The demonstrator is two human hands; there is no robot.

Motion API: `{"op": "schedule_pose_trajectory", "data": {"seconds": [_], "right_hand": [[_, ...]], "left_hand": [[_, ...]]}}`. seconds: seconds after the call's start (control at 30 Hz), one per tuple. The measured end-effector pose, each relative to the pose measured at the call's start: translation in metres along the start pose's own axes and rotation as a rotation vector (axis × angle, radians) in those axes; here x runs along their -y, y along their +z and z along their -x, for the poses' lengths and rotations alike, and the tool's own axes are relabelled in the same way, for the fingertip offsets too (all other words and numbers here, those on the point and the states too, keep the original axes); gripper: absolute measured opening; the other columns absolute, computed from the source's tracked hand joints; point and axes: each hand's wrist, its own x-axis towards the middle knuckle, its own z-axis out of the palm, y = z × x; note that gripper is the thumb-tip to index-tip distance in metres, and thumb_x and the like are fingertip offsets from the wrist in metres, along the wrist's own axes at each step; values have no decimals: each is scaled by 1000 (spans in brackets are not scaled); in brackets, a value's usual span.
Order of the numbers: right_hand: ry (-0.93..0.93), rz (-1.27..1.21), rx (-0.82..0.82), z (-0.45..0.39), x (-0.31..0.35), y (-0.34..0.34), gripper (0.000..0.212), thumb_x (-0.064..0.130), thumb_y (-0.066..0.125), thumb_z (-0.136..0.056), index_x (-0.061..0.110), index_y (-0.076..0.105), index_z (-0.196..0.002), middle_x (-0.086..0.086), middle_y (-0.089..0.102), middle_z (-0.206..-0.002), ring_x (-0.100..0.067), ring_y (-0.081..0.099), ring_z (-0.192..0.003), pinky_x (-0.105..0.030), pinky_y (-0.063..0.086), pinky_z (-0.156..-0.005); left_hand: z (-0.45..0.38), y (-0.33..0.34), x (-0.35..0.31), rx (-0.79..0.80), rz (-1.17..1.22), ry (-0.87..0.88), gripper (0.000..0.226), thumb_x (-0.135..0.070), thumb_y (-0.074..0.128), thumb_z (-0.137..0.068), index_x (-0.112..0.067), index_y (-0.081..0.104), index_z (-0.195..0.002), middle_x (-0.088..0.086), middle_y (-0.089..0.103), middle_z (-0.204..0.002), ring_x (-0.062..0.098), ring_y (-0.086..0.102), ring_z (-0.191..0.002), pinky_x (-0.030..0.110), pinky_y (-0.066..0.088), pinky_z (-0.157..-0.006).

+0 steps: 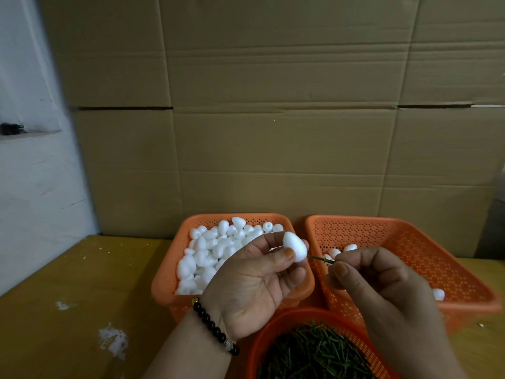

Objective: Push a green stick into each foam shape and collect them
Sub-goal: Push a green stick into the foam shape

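Observation:
My left hand (257, 285) pinches a white egg-shaped foam piece (294, 246) between thumb and fingertips, above the baskets. My right hand (382, 291) pinches a thin green stick (322, 259) whose tip points left at the foam's flat end, a short gap away. The left orange basket (175, 269) holds several loose foam shapes (216, 247). The right orange basket (410, 242) holds a few foam shapes (341, 250). A round orange basket (287, 318) at the front holds a heap of green sticks (314, 351).
The baskets stand on a yellowish wooden table (82, 296) with white foam crumbs (113, 340) at the left. A tall cardboard sheet (273, 119) stands right behind the baskets. A white wall (27, 160) is at the left.

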Motion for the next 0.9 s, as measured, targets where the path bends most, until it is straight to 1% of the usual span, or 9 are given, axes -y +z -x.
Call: {"op": "schedule_pose_trajectory", "data": {"seconds": [0.13, 0.2, 0.3, 0.43, 0.57, 0.7, 0.77, 0.83, 0.9], "right_hand": [[-16, 30, 6, 0, 0, 0, 13, 29, 63, -71, 29, 69, -82, -6, 70, -72, -25, 64, -66, -20, 51, -56], [-20, 29, 6, 0, 0, 0, 13, 29, 62, -71, 29, 69, -83, -6, 70, -72, -25, 64, -66, -21, 51, -55], [-31, 41, 9, 0, -1, 0, 12, 30, 62, -72, 29, 69, -82, -6, 69, -72, -27, 63, -65, -26, 52, -56], [-42, 25, -3, -1, -4, 0, 12, 29, 63, -72, 27, 69, -82, -7, 69, -72, -24, 65, -65, -15, 51, -56], [-58, 27, 6, -2, -6, -1, 11, 31, 63, -72, 26, 68, -81, -7, 70, -72, -23, 64, -67, -14, 50, -58], [-54, 9, 14, -2, -5, 0, 12, 32, 63, -72, 25, 68, -81, -7, 70, -72, -25, 64, -67, -14, 50, -58], [-59, 18, 8, -2, -4, -1, 11, 30, 63, -72, 26, 68, -80, -7, 70, -72, -23, 64, -66, -14, 50, -57], [-60, 23, 6, -2, -4, -1, 11, 30, 63, -72, 26, 68, -80, -7, 70, -72, -22, 65, -66, -16, 51, -58], [-52, 25, 3, -2, -4, -1, 12, 32, 62, -72, 26, 68, -81, -8, 69, -72, -23, 65, -67, -17, 51, -58]], "left_hand": [[-2, 0, 2, -18, -56, 32, 23, 4, 67, -68, -8, 72, -86, 15, 63, -90, 21, 59, -79, 27, 56, -63], [-2, 0, 3, -20, -65, 47, 24, 6, 65, -67, -7, 72, -86, 15, 62, -88, 22, 61, -78, 31, 57, -66], [-1, 0, 5, -30, -119, 83, 26, 8, 65, -66, -6, 72, -87, 13, 66, -86, 22, 66, -76, 35, 58, -71], [0, 2, 8, -85, -274, 183, 36, 9, 68, -62, -9, 66, -93, 7, 68, -88, 22, 64, -76, 32, 57, -69], [-1, 2, 11, -145, -451, 293, 44, 7, 70, -58, -12, 63, -97, 2, 68, -90, 23, 62, -82, 36, 51, -73], [-3, 1, 16, -187, -589, 370, 36, 4, 72, -57, -20, 68, -84, 1, 69, -87, 15, 64, -80, 32, 55, -69], [-3, 1, 17, -195, -666, 402, 34, 2, 73, -58, -25, 71, -78, 1, 70, -85, 13, 65, -81, 30, 56, -70], [-4, 1, 19, -197, -723, 414, 34, -1, 72, -58, -29, 72, -78, -1, 71, -84, 14, 66, -83, 32, 55, -73], [-3, 1, 19, -198, -772, 414, 35, -4, 72, -59, -32, 72, -80, -6, 70, -82, 14, 66, -84, 39, 56, -77]]}}
